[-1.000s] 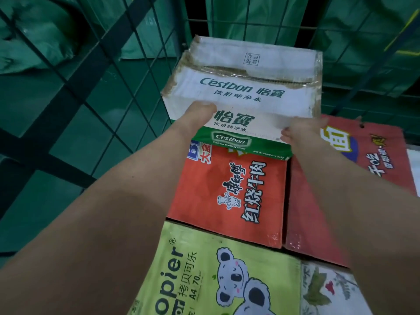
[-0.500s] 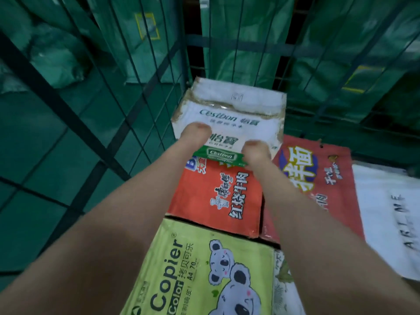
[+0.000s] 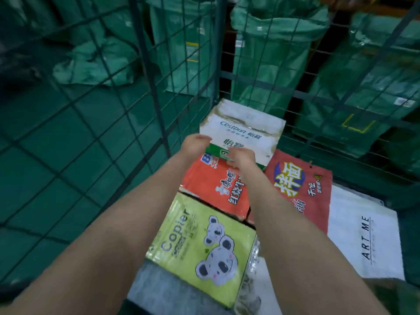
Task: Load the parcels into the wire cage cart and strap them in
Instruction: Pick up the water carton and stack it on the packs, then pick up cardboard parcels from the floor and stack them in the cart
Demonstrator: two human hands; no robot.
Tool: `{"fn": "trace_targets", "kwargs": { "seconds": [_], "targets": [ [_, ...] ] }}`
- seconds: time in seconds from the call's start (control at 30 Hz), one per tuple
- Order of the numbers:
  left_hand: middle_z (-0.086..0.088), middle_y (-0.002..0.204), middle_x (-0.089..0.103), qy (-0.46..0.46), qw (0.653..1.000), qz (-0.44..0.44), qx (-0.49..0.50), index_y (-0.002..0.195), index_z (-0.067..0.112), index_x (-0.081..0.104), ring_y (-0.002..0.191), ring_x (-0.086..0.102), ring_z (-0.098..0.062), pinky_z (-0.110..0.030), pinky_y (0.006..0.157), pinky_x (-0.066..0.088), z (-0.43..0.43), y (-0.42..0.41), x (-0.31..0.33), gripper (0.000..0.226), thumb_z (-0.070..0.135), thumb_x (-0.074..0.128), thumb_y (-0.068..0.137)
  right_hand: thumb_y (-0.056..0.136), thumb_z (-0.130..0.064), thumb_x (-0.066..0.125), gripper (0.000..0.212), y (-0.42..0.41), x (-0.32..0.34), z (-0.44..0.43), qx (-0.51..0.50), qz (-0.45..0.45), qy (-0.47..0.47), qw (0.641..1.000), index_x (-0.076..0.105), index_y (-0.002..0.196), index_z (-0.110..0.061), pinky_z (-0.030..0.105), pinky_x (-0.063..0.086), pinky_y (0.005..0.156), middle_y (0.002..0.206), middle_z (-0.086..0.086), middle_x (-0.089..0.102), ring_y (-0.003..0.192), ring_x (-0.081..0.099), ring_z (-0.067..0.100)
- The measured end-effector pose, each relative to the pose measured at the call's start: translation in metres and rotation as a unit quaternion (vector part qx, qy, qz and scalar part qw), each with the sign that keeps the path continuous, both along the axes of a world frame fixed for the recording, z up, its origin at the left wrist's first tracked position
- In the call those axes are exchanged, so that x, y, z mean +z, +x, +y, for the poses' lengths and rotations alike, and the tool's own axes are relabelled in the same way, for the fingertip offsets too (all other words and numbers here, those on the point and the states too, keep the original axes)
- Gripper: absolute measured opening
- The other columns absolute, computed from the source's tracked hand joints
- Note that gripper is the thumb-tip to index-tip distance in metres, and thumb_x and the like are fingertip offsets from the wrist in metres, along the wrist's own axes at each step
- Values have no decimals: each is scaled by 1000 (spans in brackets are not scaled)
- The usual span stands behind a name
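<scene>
A white Cestbon water carton (image 3: 245,126) lies flat in the far left corner of the wire cage cart (image 3: 150,71), on top of other parcels. My left hand (image 3: 195,144) is at the carton's near left corner with its fingers curled onto the edge. My right hand (image 3: 242,158) curls over the green near edge beside it. Below them lie an orange noodle carton (image 3: 211,178), a red noodle carton (image 3: 302,185), a lime Copier paper box (image 3: 204,242) and a white ART ME parcel (image 3: 363,235). No strap is in view.
Green mesh walls close the cart on the left and at the back. Behind the mesh stand several green sacks (image 3: 268,53), with a crumpled one on the green floor (image 3: 95,62). A clear-wrapped parcel (image 3: 250,269) sits beside the Copier box.
The white carton has gone from tilted up near me to lying flat in the far corner. Both hands have followed it forward and closed in on its near edge.
</scene>
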State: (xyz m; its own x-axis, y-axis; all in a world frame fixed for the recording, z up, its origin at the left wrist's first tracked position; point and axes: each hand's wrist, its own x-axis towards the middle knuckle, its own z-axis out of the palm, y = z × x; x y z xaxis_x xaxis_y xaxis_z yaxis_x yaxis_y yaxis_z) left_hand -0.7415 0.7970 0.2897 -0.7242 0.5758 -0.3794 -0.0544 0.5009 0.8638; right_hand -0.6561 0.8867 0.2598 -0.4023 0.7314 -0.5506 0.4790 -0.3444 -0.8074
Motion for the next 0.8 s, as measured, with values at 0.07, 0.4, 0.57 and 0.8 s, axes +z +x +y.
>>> {"fn": "trace_targets", "kwargs": {
  "seconds": [0.07,0.4,0.57,0.8],
  "targets": [
    [-7,113,62,0,1000,1,28,120,9,62,84,55,-14,-17,64,42,-28,16,10,30,8,49,93,94,-6,48,24,9,14,-19,25,2,-7,1000,62,113,-4,40,52,84,115,15,65,106,62,32],
    [-8,107,66,-8,983,-14,182,118,8,64,78,52,-13,-11,46,39,-183,92,29,29,11,48,94,97,-13,47,7,45,13,-152,226,-9,-97,969,54,97,-11,25,41,57,76,1,56,62,52,13],
    [-4,99,61,-27,957,-17,290,118,9,64,84,49,-16,-20,49,35,-273,117,43,29,13,49,94,99,-13,43,9,47,23,-228,337,-2,-120,934,50,104,-16,27,37,60,76,1,54,63,49,15],
    [-4,106,59,-11,906,-26,423,118,10,63,91,51,-17,-24,65,38,-381,162,52,30,10,45,94,96,-13,51,11,54,42,-323,449,-6,-76,890,57,104,-11,30,45,64,78,1,61,68,56,16]
  ]
}}
